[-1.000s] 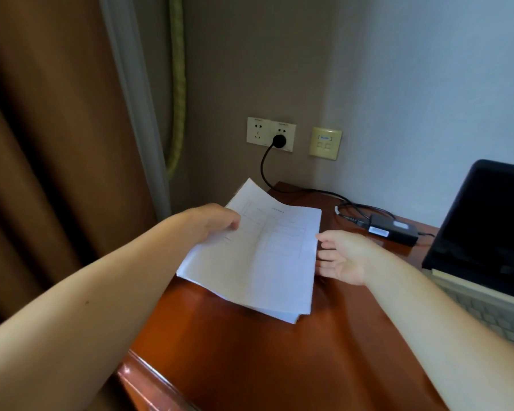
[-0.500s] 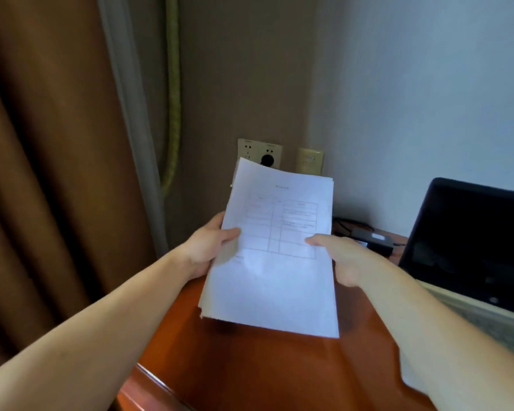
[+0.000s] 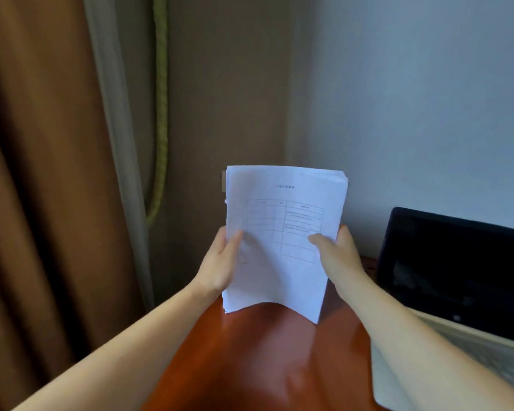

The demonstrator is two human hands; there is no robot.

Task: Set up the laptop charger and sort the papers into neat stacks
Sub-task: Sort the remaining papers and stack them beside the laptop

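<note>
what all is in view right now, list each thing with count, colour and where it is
stack of papers: one stack, white, printed table on the top sheet, held upright above the desk at centre
desk: one, glossy reddish-brown wood, bottom centre
laptop: one, open, dark screen and pale keyboard deck, on the desk at the right edge
curtain: one, brown, hanging along the left side
cord: one, yellow-green, hanging beside the curtain
walls: two, brown on the left and pale blue-grey on the right, meeting in a corner behind the papers
left hand: one, bare, grips the left edge of the papers
right hand: one, bare, grips the right edge of the papers
</note>
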